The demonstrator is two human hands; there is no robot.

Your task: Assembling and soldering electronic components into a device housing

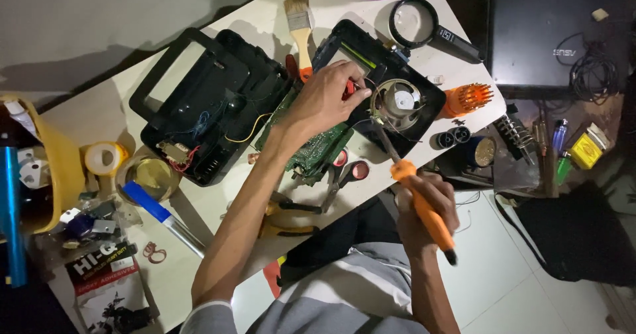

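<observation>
clearly, an opened black radio casing [205, 102] is lying flat on the white table [278, 16], its front half [424, 102] carrying a round speaker [397, 101] beside the green circuit board [311, 150]. the left hand [324, 99] is pinching something small, perhaps a wire, just above that board. the right hand [424, 205], nearer the body than the board, is gripping an orange soldering iron [424, 208], tip angled toward the speaker.

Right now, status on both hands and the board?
Left hand pinching a wire over the green circuit board. Right hand holds the orange soldering iron, tip by the speaker. Scissors lie beside the board.
</observation>
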